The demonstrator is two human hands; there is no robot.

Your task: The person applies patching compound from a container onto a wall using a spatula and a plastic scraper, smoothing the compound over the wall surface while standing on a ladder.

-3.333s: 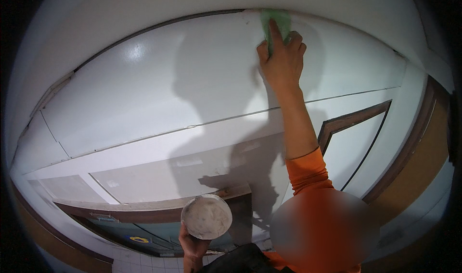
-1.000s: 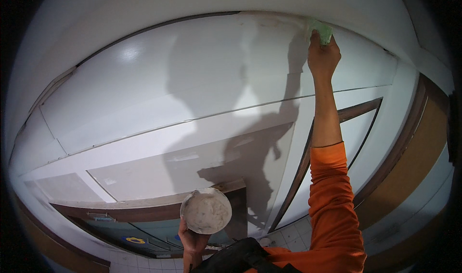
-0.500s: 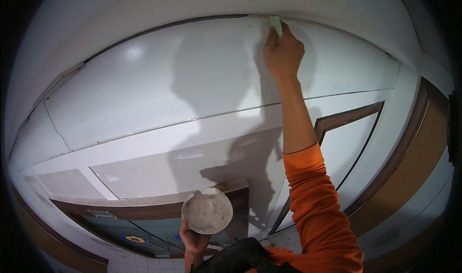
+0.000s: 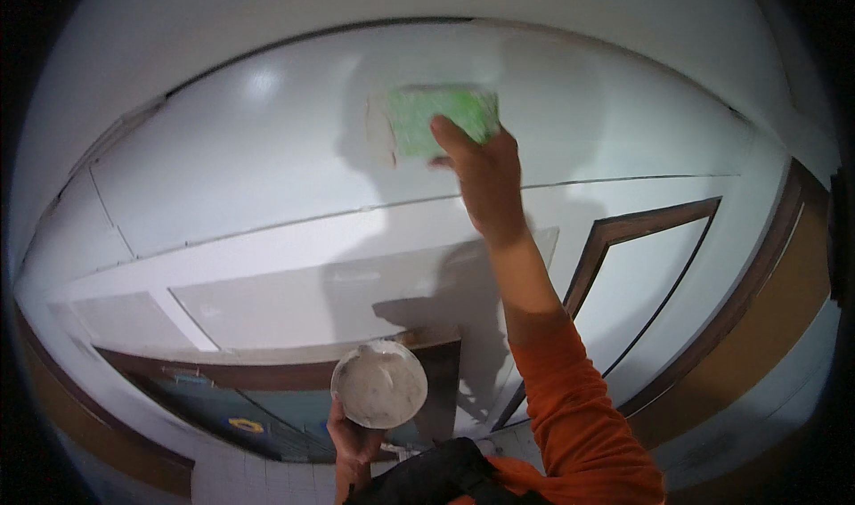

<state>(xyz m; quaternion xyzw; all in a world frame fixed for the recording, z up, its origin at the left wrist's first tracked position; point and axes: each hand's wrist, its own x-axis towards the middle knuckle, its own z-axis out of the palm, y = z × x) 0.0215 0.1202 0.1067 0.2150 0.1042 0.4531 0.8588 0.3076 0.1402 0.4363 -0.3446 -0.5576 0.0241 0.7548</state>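
While both hands are occupied, we log them well apart: right hand [image 4: 488, 180] clamped on the green scraper [image 4: 417, 129], far and about central, before the white panel [image 4: 258, 162]; left hand [image 4: 354, 441] near, cupped under the round bowl [image 4: 336, 387] of pale paste [image 4: 385, 391]. We'd judge the scraper light, thin, fairly stiff with some flex, slippery if smeared; best pinched at its right end, thumb on the near face. Bowl probably weightier, not fragile; support from beneath. Motion blurs the scraper: we can't tell whether its pale left strip is paste or tool, or whether it touches the panel. Most right-hand fingers and the bowl's underside are hidden; left forearm's cut off.
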